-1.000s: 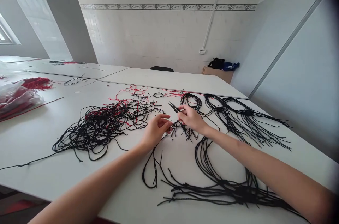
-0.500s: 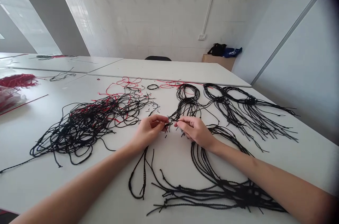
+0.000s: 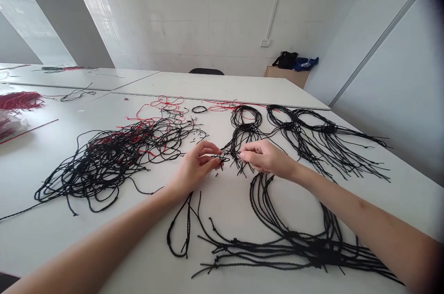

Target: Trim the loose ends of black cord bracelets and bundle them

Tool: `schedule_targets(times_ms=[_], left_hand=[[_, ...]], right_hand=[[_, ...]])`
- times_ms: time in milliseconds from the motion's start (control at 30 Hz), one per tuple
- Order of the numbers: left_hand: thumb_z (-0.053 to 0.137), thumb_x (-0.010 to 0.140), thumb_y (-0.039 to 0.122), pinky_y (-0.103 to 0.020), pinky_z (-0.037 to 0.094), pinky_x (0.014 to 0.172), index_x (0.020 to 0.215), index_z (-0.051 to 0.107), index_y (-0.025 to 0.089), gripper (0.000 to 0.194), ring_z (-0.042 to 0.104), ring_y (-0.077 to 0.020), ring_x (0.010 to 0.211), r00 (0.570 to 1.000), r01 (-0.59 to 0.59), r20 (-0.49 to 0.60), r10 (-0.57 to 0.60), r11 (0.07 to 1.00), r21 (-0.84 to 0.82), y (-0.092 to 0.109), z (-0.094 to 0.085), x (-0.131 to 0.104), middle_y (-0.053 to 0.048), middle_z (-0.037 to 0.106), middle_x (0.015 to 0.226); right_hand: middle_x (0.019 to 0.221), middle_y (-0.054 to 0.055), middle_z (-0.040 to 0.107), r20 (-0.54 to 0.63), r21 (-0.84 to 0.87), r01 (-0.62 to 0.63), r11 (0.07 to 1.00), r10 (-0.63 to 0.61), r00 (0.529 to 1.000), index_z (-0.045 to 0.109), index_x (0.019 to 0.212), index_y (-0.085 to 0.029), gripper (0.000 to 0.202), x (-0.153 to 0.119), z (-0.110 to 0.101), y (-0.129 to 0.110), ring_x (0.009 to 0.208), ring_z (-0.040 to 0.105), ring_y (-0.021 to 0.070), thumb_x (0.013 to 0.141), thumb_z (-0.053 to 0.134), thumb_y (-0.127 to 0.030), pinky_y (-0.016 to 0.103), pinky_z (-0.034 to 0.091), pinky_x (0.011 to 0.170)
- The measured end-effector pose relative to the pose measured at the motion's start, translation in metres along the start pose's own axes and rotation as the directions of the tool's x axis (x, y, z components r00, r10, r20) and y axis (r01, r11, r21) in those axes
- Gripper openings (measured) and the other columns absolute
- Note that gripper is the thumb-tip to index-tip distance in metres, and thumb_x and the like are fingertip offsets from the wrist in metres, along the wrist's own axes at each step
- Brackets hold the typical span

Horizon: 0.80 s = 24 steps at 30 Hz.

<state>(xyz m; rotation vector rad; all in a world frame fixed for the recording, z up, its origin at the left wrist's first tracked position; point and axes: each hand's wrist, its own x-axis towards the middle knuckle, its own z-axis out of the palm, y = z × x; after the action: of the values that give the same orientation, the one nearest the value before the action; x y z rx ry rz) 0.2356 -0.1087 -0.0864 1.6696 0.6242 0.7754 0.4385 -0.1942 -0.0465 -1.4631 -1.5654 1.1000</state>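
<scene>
My left hand (image 3: pixel 199 164) pinches black braided cord (image 3: pixel 225 159) near the middle of the white table (image 3: pixel 222 220). A few short cord ends stick out past its fingertips. To its right, my right hand (image 3: pixel 263 159) has thumb and fingers pressed together on a thin black cord end, drawn out from the left. Just behind the hands lies a looped bundle of black cords (image 3: pixel 247 126), its loose ends hanging toward me. Below my left wrist a single knotted cord loop (image 3: pixel 178 234) rests on the table. Exactly how the cords cross between my fingers is too small to make out.
A tangled heap of black cords (image 3: pixel 104 164) mixed with red thread (image 3: pixel 142 113) lies left. More tied bundles (image 3: pixel 314 120) sit at the back right, and a large one (image 3: pixel 312 247) at the front right. Red tassel-like threads (image 3: pixel 21 100) lie far left.
My right hand has moved right and slightly up, away from my left hand, drawing the cord end with it. The left hand stays nearly in place, still pinching cord.
</scene>
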Motion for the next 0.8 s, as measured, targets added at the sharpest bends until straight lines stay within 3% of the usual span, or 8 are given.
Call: schedule_targets(times_ms=[133,533,800], left_hand=[[0.063,0.082,0.030,-0.029,0.052,0.076,0.090,0.066,0.016,0.017,0.067,-0.0155,0.078,1.000,0.019,0.013,-0.021,0.992,0.123,0.004,0.001,-0.001,-0.004,0.070,0.082],[0.067,0.077,0.026,-0.026,0.051,0.076,0.100,0.068,0.018,0.024,0.068,-0.0147,0.079,0.993,0.112,0.012,-0.114,0.988,0.109,0.009,0.003,-0.004,-0.001,0.071,0.079],[0.066,0.076,0.022,-0.028,0.052,0.076,0.097,0.068,0.018,0.021,0.068,-0.0154,0.078,0.992,0.107,0.051,-0.112,0.990,0.092,0.011,0.005,-0.004,-0.001,0.070,0.076]], right_hand=[[0.053,-0.008,0.025,0.046,-0.097,-0.014,0.995,0.019,0.999,0.033,0.059,-0.019,0.033,0.001,-0.002,0.003,0.045,0.022,0.0046,0.082,0.052,-0.033,0.020,0.017,0.041],[0.052,-0.007,0.030,0.068,-0.251,-0.049,0.967,0.068,0.995,0.040,0.060,-0.018,0.030,0.001,-0.004,0.001,0.044,0.029,0.0066,0.082,0.050,-0.036,0.022,0.019,0.042],[0.053,-0.005,0.033,0.096,-0.281,-0.026,0.959,0.055,0.994,0.047,0.061,-0.017,0.035,0.000,0.000,0.002,0.046,0.029,0.0069,0.083,0.052,-0.044,0.023,0.018,0.044]])
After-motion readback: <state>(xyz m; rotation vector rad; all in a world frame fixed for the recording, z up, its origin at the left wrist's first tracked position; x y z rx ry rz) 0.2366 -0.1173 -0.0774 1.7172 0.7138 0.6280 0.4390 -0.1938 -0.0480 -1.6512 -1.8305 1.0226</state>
